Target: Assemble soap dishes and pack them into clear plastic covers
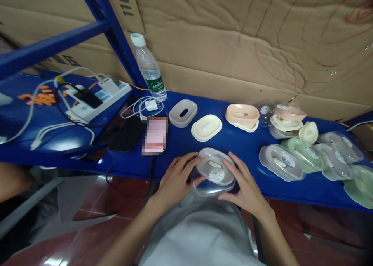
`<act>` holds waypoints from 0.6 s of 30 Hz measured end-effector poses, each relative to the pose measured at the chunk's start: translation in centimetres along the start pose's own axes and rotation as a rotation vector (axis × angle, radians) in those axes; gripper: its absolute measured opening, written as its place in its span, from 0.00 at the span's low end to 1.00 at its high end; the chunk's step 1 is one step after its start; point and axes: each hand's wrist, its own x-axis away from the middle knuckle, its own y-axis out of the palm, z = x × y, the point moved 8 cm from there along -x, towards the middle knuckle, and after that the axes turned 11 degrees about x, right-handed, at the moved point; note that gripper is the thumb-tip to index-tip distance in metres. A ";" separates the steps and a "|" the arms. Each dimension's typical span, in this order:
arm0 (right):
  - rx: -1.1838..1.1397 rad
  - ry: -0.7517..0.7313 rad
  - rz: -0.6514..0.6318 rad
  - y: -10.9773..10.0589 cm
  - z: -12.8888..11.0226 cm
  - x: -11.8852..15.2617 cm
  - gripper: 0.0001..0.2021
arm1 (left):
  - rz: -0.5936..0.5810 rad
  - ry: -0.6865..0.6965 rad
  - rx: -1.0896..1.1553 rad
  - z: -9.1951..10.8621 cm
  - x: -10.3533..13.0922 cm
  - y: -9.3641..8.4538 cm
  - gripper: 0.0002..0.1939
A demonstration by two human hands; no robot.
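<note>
Close in front of me, at the table's front edge, a clear plastic lid (pixel 201 189) with a round white label lies over a grey oval soap dish (pixel 208 154). I cannot tell whether the lid is seated on the dish. My left hand (pixel 181 176) grips their left side, its fingertips on the rim. From the right, my right hand (pixel 244 183) holds the same pair between thumb and fingers. Just beyond them lies a cream oval insert (pixel 206 127). A grey oval tray with a slot (pixel 183 113) stands behind it, and a peach dish (pixel 242 114) rests on a cream piece.
Several lidded soap dishes (pixel 282 163) in grey and green crowd the right side. To the left are a phone (pixel 155 136), a water bottle (pixel 151 73), a power strip (pixel 100 103) with cables, and orange pieces (pixel 43 97). A blue shelf frame (pixel 58 40) crosses the upper left.
</note>
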 end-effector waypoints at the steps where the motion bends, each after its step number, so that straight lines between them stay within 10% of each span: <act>1: -0.019 0.020 0.021 0.0 0.2 0.0 0.53 | -0.007 -0.010 0.006 -0.1 0.0 0.0 0.27; 10: -0.080 0.172 0.148 0.2 0.2 0.2 0.46 | -0.054 -0.017 0.007 -0.3 0.5 0.0 0.43; 18: -0.061 0.108 0.072 -0.5 -0.3 -0.6 0.41 | -0.048 -0.089 0.194 -0.9 -0.4 -0.5 0.37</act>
